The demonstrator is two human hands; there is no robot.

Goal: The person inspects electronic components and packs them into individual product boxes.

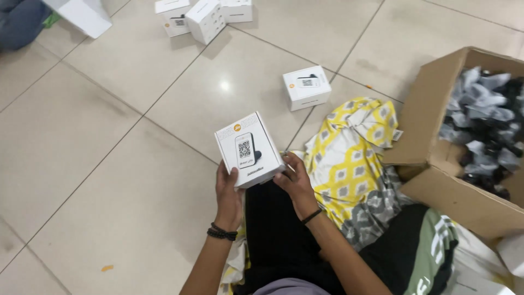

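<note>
A small white box point(248, 148) with a picture of a device on its top face is held above my lap. My left hand point(226, 195) grips its lower left side, and a dark beaded band circles that wrist. My right hand point(296, 180) holds the box's lower right corner; a thin black band sits on that wrist. Both hands are closed on the box, which tilts slightly to the left.
Another white box point(307, 87) lies on the tiled floor ahead, with several more point(203, 17) at the far top. An open cardboard carton point(436, 136) with grey and black wrapped items stands to the right. A yellow patterned cloth point(355, 153) covers my leg.
</note>
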